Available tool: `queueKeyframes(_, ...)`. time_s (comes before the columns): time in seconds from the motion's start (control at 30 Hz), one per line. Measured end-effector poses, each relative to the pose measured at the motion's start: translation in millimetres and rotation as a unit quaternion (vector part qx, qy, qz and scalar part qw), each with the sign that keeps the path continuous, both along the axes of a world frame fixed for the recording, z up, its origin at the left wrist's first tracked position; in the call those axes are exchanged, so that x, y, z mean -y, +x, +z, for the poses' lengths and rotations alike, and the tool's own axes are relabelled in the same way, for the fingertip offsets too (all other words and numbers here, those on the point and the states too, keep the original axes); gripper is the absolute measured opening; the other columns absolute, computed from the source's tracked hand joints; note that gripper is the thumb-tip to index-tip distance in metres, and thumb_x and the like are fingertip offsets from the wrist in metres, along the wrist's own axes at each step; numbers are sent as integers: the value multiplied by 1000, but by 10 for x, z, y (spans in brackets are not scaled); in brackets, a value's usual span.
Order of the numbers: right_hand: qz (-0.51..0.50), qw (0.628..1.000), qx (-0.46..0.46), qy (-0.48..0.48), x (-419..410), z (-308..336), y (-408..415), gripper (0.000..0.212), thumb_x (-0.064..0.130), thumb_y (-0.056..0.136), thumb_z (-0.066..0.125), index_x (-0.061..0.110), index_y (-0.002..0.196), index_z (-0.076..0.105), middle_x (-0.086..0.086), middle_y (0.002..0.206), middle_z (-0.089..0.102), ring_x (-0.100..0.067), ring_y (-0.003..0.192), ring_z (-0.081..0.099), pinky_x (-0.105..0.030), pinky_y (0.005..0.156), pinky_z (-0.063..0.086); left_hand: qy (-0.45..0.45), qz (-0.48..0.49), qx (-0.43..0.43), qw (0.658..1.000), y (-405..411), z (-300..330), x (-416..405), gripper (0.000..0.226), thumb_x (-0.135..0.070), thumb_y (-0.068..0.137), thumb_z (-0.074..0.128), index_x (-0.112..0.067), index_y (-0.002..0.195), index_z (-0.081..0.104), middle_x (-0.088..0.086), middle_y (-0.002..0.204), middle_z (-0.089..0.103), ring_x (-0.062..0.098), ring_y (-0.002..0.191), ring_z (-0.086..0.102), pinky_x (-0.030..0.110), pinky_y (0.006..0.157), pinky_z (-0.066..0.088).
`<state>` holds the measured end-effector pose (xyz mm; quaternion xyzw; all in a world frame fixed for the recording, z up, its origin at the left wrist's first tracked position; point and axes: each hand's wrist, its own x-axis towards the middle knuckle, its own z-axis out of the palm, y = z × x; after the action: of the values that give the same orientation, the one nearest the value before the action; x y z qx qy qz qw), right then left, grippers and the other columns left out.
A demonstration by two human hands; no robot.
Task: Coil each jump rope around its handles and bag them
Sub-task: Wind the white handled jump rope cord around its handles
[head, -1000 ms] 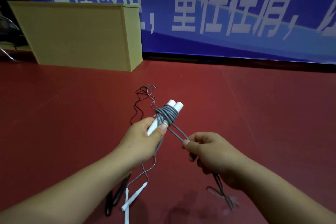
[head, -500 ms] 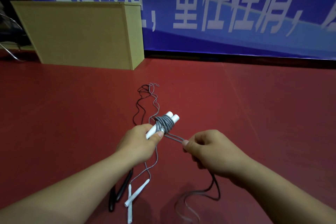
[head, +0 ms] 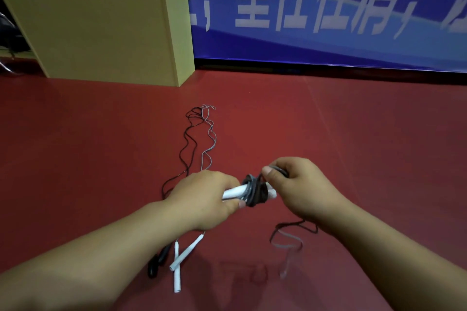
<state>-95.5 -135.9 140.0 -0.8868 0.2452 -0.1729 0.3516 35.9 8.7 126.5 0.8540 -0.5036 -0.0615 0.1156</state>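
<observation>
Grey cord (head: 254, 193) wraps the 2 white handles (head: 235, 192) my left hand (head: 206, 198) grips; my right hand (head: 299, 185) pinches cord just beside them.

2 ropes (head: 202, 139) on floor (head: 353, 146); box (head: 101, 33) behind, left.

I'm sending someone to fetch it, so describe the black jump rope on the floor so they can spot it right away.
On the red floor, in front of the tan wooden box, two loose ropes trail toward the person. The black jump rope is the left one, beside the white-handled rope; its handles are black, not white.
</observation>
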Motion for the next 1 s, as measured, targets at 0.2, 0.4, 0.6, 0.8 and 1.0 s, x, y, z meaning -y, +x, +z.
queueKeyframes(0.2,-10,999,22,-40,131,-16,-55,18,33,87,68,22,73,70,7,60,62,-5,58,52,-25,60,41,-2,-95,-28,995,-34,69,-35,21,-52,88,60,-32,92,61,-7,72,60,14,69,54,33,65,47)
queueKeyframes(0.4,14,999,32,31,192,-40,-97,21,34,73,83,16,76,72,5,66,67,-2,58,53,-22,60,45,22,-186,-231,955,-104,91,-61,15,-38,91,66,-27,83,62,-11,64,54,6,58,46,27,57,39)
queueKeyframes(0.6,41,964,80,250,194,15,-145,13,23,74,78,14,78,69,1,60,54,-4,46,42,-19,45,34,-9,-193,-444,875,-162,194,-100,24,-25,94,66,-25,72,59,-1,63,53,13,53,42,24,50,35)
queueKeyframes(0.8,82,931,91,345,226,59,-153,16,21,70,78,12,79,68,-9,73,68,-19,61,56,-25,57,45,-69,-170,-561,807,-170,289,-89,16,-25,87,57,-11,81,54,2,59,56,9,42,43,20,45,32)
queueKeyframes(1.0,54,966,40,250,180,12,-99,19,9,69,55,-6,81,58,-15,70,45,-19,61,31,-27,51,24,-136,-114,-705,687,-170,329,-61,18,-16,80,50,-10,86,65,10,61,51,9,37,38,19,39,32)
